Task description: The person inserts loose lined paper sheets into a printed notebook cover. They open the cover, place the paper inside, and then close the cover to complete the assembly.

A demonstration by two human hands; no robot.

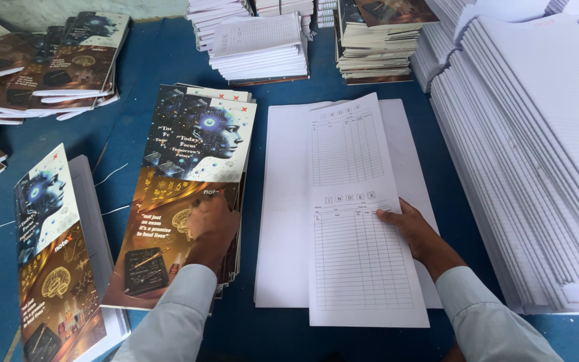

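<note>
My left hand (210, 228) rests with curled fingers on the top sheet of a stack of glossy printed cover sheets (196, 161) in the middle of the blue table (135, 67). My right hand (415, 231) lies flat on a long white sheet ruled with two tables (353, 201); its fingers press the sheet's right edge. That sheet lies slightly askew on a stack of plain white sheets (283, 201). Both forearms wear light grey sleeves.
A tall fanned pile of white lined paper (537, 147) fills the right side. Finished notebooks stand at the lower left (55, 268) and upper left (48, 67). More stacks of white pads (259, 43) and covered books (376, 40) line the far edge.
</note>
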